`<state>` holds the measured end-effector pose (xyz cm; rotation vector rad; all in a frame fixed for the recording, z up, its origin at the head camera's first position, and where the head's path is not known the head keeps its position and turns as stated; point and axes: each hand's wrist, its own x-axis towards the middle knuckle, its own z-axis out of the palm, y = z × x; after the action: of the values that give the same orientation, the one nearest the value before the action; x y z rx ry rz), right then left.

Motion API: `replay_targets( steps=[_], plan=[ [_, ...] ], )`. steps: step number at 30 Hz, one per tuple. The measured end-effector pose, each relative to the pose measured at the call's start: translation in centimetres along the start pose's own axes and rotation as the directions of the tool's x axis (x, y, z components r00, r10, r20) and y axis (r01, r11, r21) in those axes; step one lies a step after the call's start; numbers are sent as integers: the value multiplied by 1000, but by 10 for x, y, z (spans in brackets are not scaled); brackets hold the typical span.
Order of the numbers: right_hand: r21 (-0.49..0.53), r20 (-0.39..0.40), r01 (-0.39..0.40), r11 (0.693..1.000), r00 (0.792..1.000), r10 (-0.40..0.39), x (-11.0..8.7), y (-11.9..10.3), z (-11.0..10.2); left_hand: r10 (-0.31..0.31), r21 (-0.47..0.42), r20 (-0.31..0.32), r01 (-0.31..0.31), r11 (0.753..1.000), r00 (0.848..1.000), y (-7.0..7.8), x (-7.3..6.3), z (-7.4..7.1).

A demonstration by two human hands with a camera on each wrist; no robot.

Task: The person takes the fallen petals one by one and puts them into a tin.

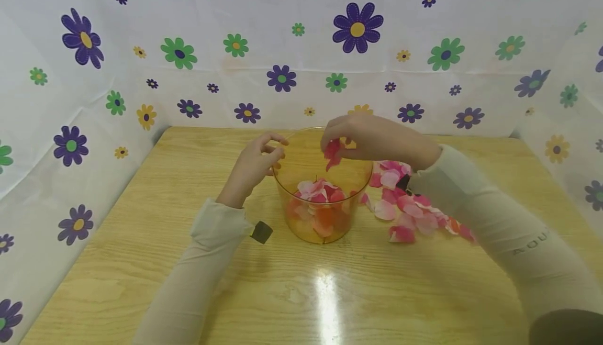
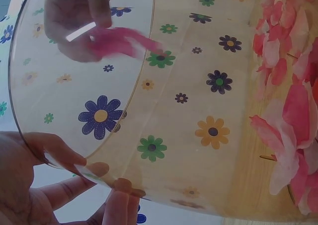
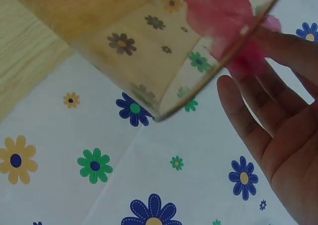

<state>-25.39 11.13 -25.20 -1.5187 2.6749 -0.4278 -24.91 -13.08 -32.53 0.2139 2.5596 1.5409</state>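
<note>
An amber see-through plastic bucket [image 1: 287,206] stands on the table with a heap of pink, white and orange petals [image 1: 320,198] inside. My left hand [image 1: 254,167] holds its rim at the left, the thumb and fingers about the wall in the left wrist view. Over the bucket's mouth, my right hand [image 1: 365,138] pinches deep pink petals [image 1: 333,152], which hang down from the fingers. The right wrist view shows the pinched petals [image 3: 218,16] partly behind the bucket's rim [image 3: 223,63].
To the right of the bucket, loose petals [image 1: 410,209] lie scattered on the wooden table [image 1: 155,219], partly under the right sleeve. A white cloth with printed flowers [image 1: 301,46] hangs behind the table and along both sides.
</note>
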Motion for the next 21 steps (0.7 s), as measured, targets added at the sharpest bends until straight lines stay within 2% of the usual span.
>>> replay_targets(
  steps=[4,8,12,17,21],
  plan=[
    [1,76,-26,1000,997,26,2,-1,9,-1,5,3,0,1000,1000,0,1,0],
    [10,87,-44,999,995,43,-1,3,13,-1,14,3,1,1000,1000,1,1,0],
    [14,36,-62,998,997,61,-11,7,10,1,21,3,-1,1000,1000,1,0,0],
    [-10,-61,-63,998,996,63,-34,13,1,-1,18,6,1,1000,1000,1,0,0],
    [-38,-96,-149,988,985,144,-58,23,-4,4,18,4,-4,1000,1000,2,1,0]
  ],
)
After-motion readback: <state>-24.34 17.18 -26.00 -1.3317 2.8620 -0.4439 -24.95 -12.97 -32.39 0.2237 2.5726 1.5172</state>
